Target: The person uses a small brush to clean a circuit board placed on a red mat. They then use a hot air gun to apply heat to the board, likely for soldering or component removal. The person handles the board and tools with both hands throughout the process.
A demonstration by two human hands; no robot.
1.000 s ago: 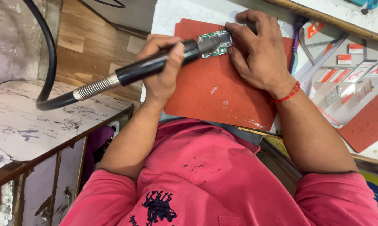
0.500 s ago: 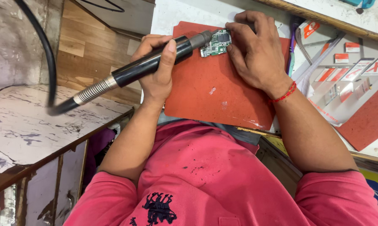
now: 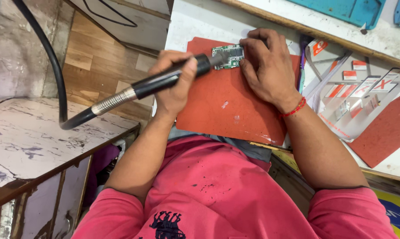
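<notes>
one circuit board (image 3: 228, 56), one rotary handpiece (image 3: 164, 82), perhaps two red mats (image 3: 235, 102)
</notes>
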